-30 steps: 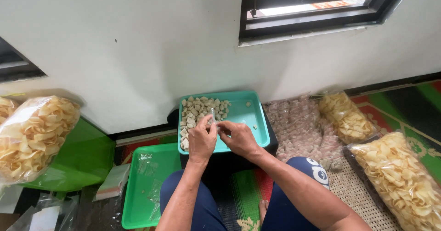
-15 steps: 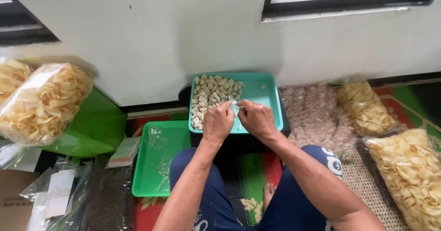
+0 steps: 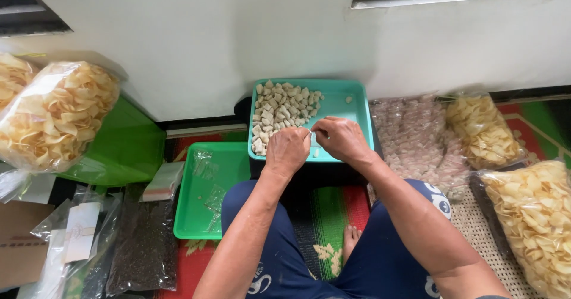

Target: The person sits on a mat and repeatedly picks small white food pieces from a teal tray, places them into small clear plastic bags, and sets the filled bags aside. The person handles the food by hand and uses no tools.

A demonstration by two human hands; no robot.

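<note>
A teal tray point(image 3: 357, 110) sits against the wall with several pale snack pieces point(image 3: 281, 110) heaped in its left half. My left hand point(image 3: 286, 151) and my right hand point(image 3: 340, 137) meet over the tray's near edge, fingertips pinched together on a small clear plastic bag point(image 3: 311, 137). Both hands are curled, and what is inside the bag is hidden by my fingers. One loose piece point(image 3: 348, 99) lies alone at the tray's far right.
A green tray point(image 3: 202, 216) with clear plastic bags lies at lower left. Big bags of yellow crackers point(image 3: 55, 116) sit on a green stool at left; more cracker bags point(image 3: 483, 128) and small packed bags point(image 3: 416, 137) lie at right. My knees frame a patterned mat point(image 3: 328, 216).
The view has tilted down and shifted left, so the window is nearly out of sight. My hands stay together at the teal tray's near edge.
</note>
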